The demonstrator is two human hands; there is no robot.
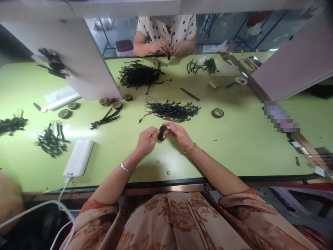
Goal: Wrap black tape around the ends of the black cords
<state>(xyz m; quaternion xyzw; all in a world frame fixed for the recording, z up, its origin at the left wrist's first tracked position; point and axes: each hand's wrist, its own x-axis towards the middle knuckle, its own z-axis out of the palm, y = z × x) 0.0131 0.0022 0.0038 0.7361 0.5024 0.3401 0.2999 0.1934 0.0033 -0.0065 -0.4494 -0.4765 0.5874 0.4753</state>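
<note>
A small roll of black tape (162, 133) is held between my two hands above the green table (192, 152). My left hand (147, 139) has its thumb and fingers pinched together at the roll's left edge. On the other side, my right hand (180, 134) grips the roll, its fingers bent around the right edge. Just beyond the hands lies a bundle of thin black cords (171, 111). Another black tape roll (218, 113) lies on the table to the right.
A white power bank (78, 158) with a cable lies at left. Several tape rolls (117, 105) and black cord bundles (52, 140) are spread leftward. Across the table, a person's hands (169, 47) hold a small black piece near a large black pile (140, 73). Upright panels (96, 62) flank both sides.
</note>
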